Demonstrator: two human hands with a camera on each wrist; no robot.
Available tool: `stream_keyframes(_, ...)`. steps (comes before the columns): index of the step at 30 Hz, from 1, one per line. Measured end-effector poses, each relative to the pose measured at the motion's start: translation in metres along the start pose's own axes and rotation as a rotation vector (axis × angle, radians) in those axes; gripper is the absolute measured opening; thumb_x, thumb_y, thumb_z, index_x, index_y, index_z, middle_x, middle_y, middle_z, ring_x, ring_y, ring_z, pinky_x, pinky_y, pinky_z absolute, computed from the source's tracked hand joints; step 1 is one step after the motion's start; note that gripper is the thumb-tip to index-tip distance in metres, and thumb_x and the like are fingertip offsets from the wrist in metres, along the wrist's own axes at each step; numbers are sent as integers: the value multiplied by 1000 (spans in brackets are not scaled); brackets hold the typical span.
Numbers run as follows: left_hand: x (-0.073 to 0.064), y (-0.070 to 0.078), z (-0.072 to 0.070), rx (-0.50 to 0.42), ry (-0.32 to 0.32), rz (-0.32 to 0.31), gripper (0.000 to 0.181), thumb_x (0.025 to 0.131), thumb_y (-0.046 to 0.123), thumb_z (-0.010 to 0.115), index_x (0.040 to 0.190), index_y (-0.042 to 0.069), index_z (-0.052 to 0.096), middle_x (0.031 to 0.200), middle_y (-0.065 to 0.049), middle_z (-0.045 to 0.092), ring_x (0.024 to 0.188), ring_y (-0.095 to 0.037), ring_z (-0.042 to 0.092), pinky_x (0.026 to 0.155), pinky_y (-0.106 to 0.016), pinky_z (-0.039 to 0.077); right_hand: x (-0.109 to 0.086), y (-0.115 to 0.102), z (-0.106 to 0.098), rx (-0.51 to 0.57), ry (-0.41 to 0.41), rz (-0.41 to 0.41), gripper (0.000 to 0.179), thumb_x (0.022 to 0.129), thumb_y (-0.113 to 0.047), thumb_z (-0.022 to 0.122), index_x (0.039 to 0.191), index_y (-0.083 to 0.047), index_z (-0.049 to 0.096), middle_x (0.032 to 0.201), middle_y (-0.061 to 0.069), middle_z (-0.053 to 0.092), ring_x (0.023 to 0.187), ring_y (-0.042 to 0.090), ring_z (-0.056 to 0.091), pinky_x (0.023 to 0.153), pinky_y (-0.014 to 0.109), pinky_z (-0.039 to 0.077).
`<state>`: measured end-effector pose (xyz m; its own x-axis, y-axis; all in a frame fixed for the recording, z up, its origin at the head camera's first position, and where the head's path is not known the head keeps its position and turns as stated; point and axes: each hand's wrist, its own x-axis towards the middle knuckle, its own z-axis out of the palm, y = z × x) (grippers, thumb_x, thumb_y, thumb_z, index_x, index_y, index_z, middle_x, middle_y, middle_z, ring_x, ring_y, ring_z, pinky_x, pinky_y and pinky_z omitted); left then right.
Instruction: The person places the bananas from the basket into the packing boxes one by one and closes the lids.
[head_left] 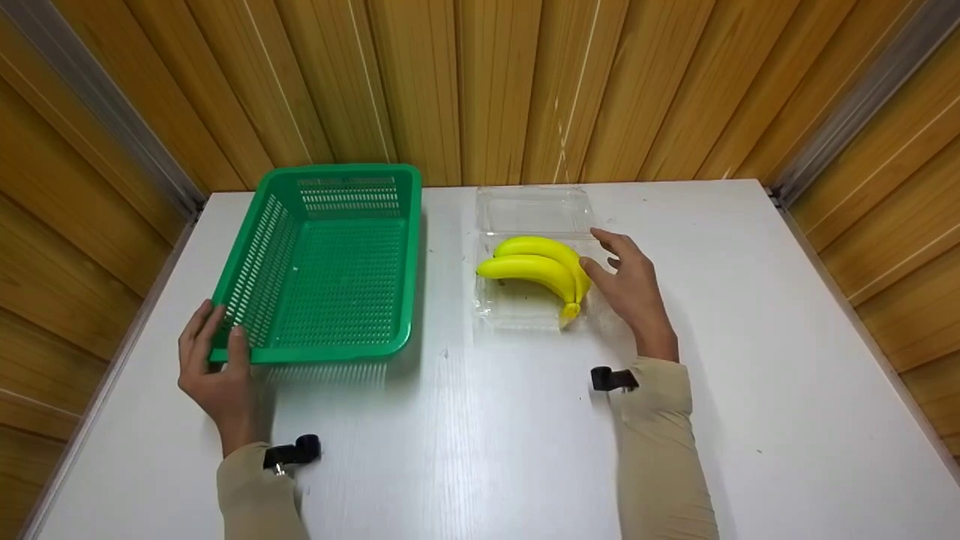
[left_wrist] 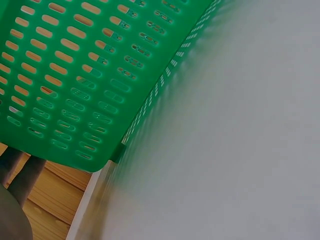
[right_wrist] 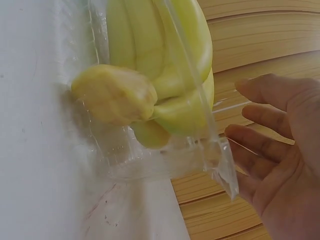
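At the left, a green plastic basket [head_left: 341, 352] with slotted walls stands on the table, its inside showing only the meshed floor. My left hand [head_left: 217, 367] grips its near left corner, thumb over the front rim and fingers along the left side. Between the basket and my other hand, a bunch of yellow bananas [head_left: 536, 266] lies in a clear plastic clamshell box [head_left: 517, 311] with its lid folded back. My right hand [head_left: 626, 281] hovers at the box's right side, fingers apart and loosely bent, holding nothing. Whether a fingertip touches the box, I cannot tell.
The white table [head_left: 480, 435] runs up to a wood-slatted wall [head_left: 495, 90] behind the basket and box. Similar slatted panels rise at both sides. A small black camera sits on each wrist, the right one [head_left: 613, 379] close to the table.
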<state>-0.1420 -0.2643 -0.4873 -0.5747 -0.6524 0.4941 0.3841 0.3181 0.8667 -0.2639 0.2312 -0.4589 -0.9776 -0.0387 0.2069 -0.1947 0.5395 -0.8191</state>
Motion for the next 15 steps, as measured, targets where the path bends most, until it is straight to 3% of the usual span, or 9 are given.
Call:
stream_keyframes(7, 0, -1, 0, -2, 10, -24, 36, 97, 1, 65, 132, -7, 70, 146, -16, 62, 141, -23, 53, 112, -31, 48, 0, 7, -4, -6, 23, 21, 49, 107, -16, 64, 154, -4, 55, 153, 18, 53, 146, 37, 46, 118, 52, 42)
stream_keyframes(15, 0, -1, -1, 11, -1, -5, 36, 97, 3, 65, 132, -8, 70, 147, -17, 61, 141, -24, 52, 112, -31, 48, -3, 14, -7, 69, 15, 80, 46, 112, -20, 55, 155, -5, 54, 157, 15, 49, 148, 33, 44, 119, 46, 40)
